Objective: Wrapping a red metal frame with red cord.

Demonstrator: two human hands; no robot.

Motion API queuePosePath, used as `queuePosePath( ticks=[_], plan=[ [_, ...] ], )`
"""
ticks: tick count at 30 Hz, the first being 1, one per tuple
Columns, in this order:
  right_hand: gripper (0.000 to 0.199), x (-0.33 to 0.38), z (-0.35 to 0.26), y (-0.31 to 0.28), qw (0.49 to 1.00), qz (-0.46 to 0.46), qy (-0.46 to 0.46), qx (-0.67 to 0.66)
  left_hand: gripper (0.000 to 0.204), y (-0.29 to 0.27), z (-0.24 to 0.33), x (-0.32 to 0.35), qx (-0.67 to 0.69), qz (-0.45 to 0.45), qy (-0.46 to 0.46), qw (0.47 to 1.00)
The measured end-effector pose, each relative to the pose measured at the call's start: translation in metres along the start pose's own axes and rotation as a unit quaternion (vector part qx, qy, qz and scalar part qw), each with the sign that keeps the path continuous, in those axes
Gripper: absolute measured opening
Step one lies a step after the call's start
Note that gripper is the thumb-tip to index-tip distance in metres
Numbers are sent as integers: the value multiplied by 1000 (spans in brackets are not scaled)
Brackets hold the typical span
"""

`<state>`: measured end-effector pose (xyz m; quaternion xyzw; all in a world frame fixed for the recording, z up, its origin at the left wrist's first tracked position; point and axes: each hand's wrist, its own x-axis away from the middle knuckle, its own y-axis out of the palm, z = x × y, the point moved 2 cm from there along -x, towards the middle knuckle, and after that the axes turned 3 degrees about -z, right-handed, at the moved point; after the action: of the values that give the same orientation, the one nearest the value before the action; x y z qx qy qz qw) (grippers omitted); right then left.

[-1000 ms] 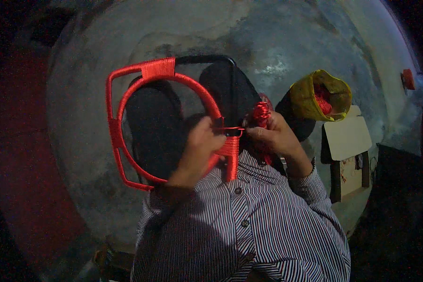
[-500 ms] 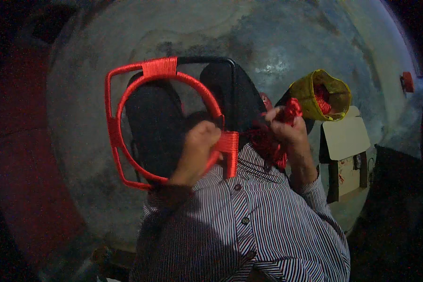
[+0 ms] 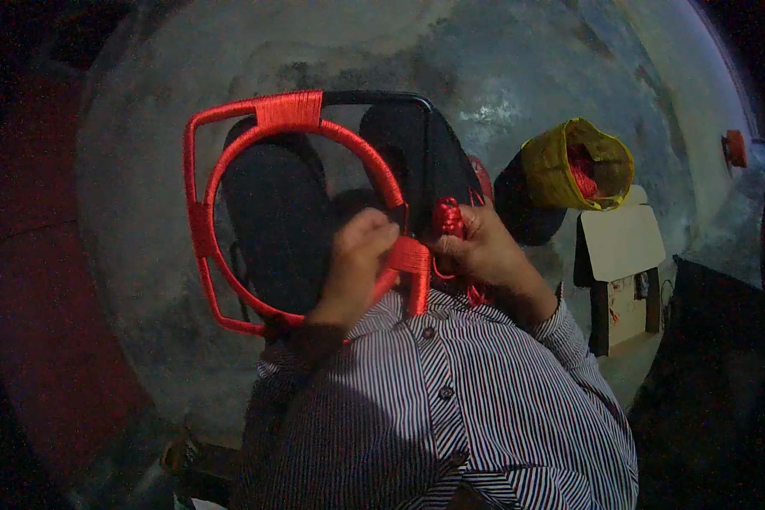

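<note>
The frame (image 3: 287, 109) lies over the person's thighs (image 3: 276, 208), a rounded square tube with a ring (image 3: 361, 149) inside it. Red cord covers the ring nearly all round, a short dark stretch showing at its right, just above the band (image 3: 410, 255). Wider red bands tie ring and frame together at the top, the left and the lower right. The frame's left side is wrapped red too, while its upper right corner and most of the right side are bare black.

The left hand (image 3: 361, 251) is at the ring's right side, close by the band, fingers curled inward; whether they grip the ring or pinch cord, I cannot tell. The right hand (image 3: 489, 251) is closed around a red cord bundle (image 3: 448, 218) just right of the frame; a loop of cord hangs below it toward the band.

To the right, on the floor (image 3: 170, 170) side, a yellow bag (image 3: 546, 168) stands open with red cord (image 3: 582, 170) inside. Below it is a box (image 3: 625, 246) with its pale flap raised. The person's striped shirt (image 3: 518, 399) fills the lower middle.
</note>
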<state>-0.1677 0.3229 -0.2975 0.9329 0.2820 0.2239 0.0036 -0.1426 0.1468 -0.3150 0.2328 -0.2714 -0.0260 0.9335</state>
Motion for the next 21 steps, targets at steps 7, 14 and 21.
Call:
queuePosePath(
  ticks=[7,14,21],
  plan=[
    [14,-9,6,-10,999,35,11,38,11,-4,0,-2,-14,-21,-7,1000],
    [16,28,12,-148,940,340,10,14,9,-5,16,0,59,-31,-11,998],
    [28,82,26,-211,866,349,-215,-284,11,-12,14,-11,48,-54,-14,997]
  ],
)
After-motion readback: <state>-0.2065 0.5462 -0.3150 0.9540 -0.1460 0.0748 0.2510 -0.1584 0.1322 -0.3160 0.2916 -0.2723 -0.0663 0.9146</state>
